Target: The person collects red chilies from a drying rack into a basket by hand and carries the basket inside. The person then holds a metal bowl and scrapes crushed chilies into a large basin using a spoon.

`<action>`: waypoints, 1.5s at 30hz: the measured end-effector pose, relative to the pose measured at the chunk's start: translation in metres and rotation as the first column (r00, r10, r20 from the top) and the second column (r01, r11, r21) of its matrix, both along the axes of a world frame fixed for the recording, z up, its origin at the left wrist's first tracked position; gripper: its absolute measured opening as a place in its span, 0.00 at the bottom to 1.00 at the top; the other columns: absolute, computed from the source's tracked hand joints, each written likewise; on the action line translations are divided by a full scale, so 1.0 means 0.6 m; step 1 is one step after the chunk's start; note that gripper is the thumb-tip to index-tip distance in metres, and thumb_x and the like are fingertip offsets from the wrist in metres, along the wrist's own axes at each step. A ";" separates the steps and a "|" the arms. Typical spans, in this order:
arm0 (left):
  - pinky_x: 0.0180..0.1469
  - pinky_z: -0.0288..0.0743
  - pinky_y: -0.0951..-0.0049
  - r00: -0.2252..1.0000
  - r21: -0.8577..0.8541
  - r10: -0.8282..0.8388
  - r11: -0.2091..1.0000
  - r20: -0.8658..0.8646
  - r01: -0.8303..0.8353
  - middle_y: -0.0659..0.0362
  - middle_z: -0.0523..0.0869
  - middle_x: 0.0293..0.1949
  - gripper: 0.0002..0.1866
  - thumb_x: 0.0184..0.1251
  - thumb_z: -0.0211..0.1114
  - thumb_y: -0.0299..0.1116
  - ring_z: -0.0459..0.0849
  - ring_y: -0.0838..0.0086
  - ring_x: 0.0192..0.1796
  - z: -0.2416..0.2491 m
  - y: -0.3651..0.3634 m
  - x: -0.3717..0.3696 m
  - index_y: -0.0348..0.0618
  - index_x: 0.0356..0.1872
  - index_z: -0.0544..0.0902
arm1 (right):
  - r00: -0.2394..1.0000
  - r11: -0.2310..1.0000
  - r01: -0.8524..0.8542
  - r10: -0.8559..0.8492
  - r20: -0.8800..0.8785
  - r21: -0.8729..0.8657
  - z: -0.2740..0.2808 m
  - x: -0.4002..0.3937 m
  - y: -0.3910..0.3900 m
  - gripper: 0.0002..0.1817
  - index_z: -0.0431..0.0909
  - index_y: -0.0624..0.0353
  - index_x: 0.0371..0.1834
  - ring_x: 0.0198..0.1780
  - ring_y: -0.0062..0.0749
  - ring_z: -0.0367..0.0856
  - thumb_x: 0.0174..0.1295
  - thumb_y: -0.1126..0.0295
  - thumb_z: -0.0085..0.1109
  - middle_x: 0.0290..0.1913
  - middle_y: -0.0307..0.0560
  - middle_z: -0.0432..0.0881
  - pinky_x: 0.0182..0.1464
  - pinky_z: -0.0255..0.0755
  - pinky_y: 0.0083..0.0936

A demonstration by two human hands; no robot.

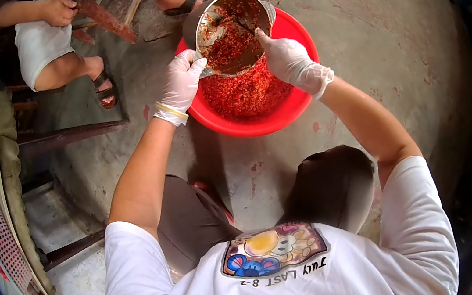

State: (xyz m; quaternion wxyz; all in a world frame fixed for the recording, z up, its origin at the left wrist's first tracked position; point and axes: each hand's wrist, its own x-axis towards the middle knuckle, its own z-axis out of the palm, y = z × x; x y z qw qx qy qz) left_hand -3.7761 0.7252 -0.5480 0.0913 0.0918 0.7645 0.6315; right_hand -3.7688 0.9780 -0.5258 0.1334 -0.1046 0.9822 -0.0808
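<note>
A metal pot [259, 14] is tilted over a red plastic basin [227, 129], its inside smeared with red chopped chili. My left hand [181, 83], in a clear glove with a yellow band at the wrist, grips the pot's near-left handle. My right hand [292, 63], gloved too, is closed at the pot's right rim around what looks like a spoon [242, 24]; its far end is in the chili and hard to make out. A heap of chopped red chili [246, 93] fills much of the basin below.
Another person [46, 57] sits at the upper left beside a wooden stool [105, 20]; a sandalled foot [182, 0] is near the basin's far side. A perforated basket [4, 243] leans at the left. The concrete floor [364, 22] has red stains.
</note>
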 end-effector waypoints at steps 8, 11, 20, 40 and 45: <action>0.41 0.72 0.80 0.993 -0.032 0.099 0.994 -0.063 -0.101 0.68 0.81 0.32 0.02 0.69 0.59 0.24 0.75 0.86 0.35 -0.024 -0.019 -0.013 0.39 0.36 0.79 | 0.986 0.995 -0.095 0.100 0.130 -0.045 -0.005 0.051 -0.021 0.34 0.56 0.54 0.73 0.35 0.49 0.84 0.60 0.73 0.47 0.30 0.54 0.83 0.35 0.76 0.44; 0.41 0.72 0.80 0.992 0.008 0.123 0.992 -0.039 -0.122 0.68 0.81 0.32 0.02 0.69 0.59 0.24 0.75 0.86 0.34 -0.034 -0.017 -0.017 0.39 0.36 0.79 | 0.984 0.994 -0.083 0.092 0.151 -0.065 0.002 0.074 -0.003 0.35 0.55 0.51 0.74 0.33 0.51 0.83 0.60 0.73 0.48 0.29 0.54 0.82 0.33 0.75 0.45; 0.39 0.72 0.79 0.977 -0.203 0.169 0.960 -0.131 -0.194 0.68 0.81 0.29 0.04 0.68 0.60 0.26 0.74 0.86 0.32 -0.048 -0.030 -0.033 0.39 0.32 0.79 | 0.994 0.976 -0.050 0.069 0.085 -0.213 0.007 0.150 0.081 0.38 0.54 0.46 0.75 0.28 0.50 0.81 0.58 0.76 0.49 0.27 0.53 0.79 0.30 0.74 0.45; 0.33 0.71 0.80 0.970 -0.154 0.222 0.960 -0.096 -0.235 0.69 0.77 0.26 0.07 0.65 0.62 0.25 0.73 0.87 0.29 -0.049 -0.037 -0.043 0.41 0.27 0.77 | 0.978 0.970 -0.210 0.207 0.039 0.121 -0.037 0.033 0.029 0.38 0.50 0.43 0.76 0.33 0.42 0.85 0.61 0.74 0.48 0.35 0.49 0.83 0.34 0.79 0.38; 0.30 0.72 0.77 0.953 -0.019 0.298 0.954 0.050 -0.298 0.68 0.75 0.22 0.08 0.63 0.63 0.26 0.71 0.85 0.26 -0.056 -0.033 -0.046 0.41 0.24 0.75 | 0.996 0.994 -0.092 0.092 0.009 0.066 -0.040 0.127 0.105 0.39 0.50 0.35 0.76 0.30 0.47 0.83 0.60 0.74 0.47 0.34 0.51 0.81 0.31 0.78 0.43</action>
